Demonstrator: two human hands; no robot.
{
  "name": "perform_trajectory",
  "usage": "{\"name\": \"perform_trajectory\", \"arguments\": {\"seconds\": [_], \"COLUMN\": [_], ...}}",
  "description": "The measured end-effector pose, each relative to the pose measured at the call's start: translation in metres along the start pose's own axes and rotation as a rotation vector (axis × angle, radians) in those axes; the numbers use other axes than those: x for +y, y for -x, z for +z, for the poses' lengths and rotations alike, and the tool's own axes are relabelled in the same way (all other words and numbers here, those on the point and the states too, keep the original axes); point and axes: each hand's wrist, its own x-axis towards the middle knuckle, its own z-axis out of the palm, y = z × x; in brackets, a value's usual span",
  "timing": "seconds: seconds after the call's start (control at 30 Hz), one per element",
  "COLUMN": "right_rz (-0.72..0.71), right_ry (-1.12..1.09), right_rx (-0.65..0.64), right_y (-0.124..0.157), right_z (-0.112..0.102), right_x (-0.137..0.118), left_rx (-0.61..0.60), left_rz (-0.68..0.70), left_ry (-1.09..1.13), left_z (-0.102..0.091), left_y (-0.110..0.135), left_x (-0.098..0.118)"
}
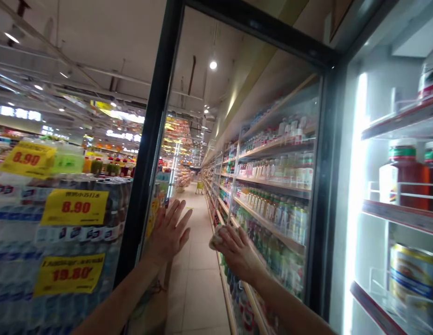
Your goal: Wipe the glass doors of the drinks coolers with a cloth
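Observation:
In front of me a glass cooler door (195,111) with a dark frame stands swung out. My left hand (170,229) is spread with its palm toward the glass near the frame's left upright; whether it touches the pane I cannot tell. Under the fingers of my right hand (237,249) is a pale, crumpled cloth (216,239), which the hand presses against the glass. Most of the cloth is covered by that hand. Shelves of bottles (272,204) show through the pane or as a reflection in it.
On the right, the lit cooler holds a dark-red bottle (410,174) and a large can (414,274) on wire-fronted shelves. Stacked drink packs with yellow price signs (75,207) stand at left. A tiled aisle (199,265) runs beyond the door, with a cart (199,187) far off.

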Motion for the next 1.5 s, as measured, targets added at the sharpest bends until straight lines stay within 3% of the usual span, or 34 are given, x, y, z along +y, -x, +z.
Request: {"name": "perform_trajectory", "arguments": {"seconds": [0.07,0.2,0.27,0.33,0.43,0.5,0.57,0.7,0.77,0.83,0.93,1.0,1.07,1.17,1.23,1.3,1.43,1.5], "right_rz": [-0.030,0.361,0.464,0.413,0.168,0.016,-0.009,0.339,0.421,0.333,0.019,-0.114,-0.067,0.224,0.340,0.292,-0.033,-0.114], "right_ry": [0.018,0.185,0.213,0.179,0.041,-0.043,-0.055,0.079,0.104,0.071,-0.037,-0.076,-0.046,0.080,0.128,0.108,-0.044,-0.091], "right_rx": [0.005,0.231,0.298,0.256,0.099,0.012,0.003,0.220,0.257,0.194,0.032,-0.021,-0.001,0.126,0.177,0.155,-0.032,-0.077], "right_y": [-0.005,-0.029,-0.036,-0.031,-0.008,0.001,-0.006,-0.046,-0.055,-0.047,-0.019,-0.009,-0.017,-0.046,-0.057,-0.051,-0.008,0.003], "right_z": [-0.005,-0.016,-0.016,-0.013,-0.007,-0.005,-0.006,-0.012,-0.013,-0.010,-0.003,-0.001,-0.002,-0.009,-0.011,-0.011,-0.007,-0.006], "right_x": [0.013,0.079,0.088,0.069,0.013,-0.010,-0.006,0.044,0.051,0.034,-0.011,-0.025,-0.014,0.028,0.045,0.036,-0.020,-0.031], "left_rx": [-0.003,-0.013,-0.017,-0.020,-0.023,-0.028,-0.028,-0.033,-0.035,-0.033,-0.038,-0.044,-0.048,-0.050,-0.048,-0.049,-0.064,-0.064], "left_rz": [0.001,0.018,0.019,0.014,0.021,0.032,0.035,0.028,0.027,0.033,0.039,0.039,0.034,0.031,0.032,0.035,0.043,0.050], "left_ry": [0.001,-0.010,-0.020,-0.025,-0.040,-0.057,-0.070,-0.071,-0.066,-0.065,-0.062,-0.063,-0.068,-0.066,-0.056,-0.052,-0.061,-0.068], "left_z": [-0.001,-0.003,-0.004,-0.005,-0.007,-0.007,-0.006,-0.004,-0.004,-0.005,-0.006,-0.007,-0.006,-0.006,-0.005,-0.006,-0.008,-0.009], "left_y": [0.000,0.000,0.000,0.000,0.001,0.001,0.002,0.003,0.003,0.002,0.002,0.002,0.003,0.003,0.003,0.002,0.002,0.002], "left_x": [0.000,0.001,0.001,0.001,0.001,0.001,0.000,-0.001,-0.001,-0.001,0.000,0.000,-0.001,-0.001,-0.001,-0.001,0.000,0.001]}}
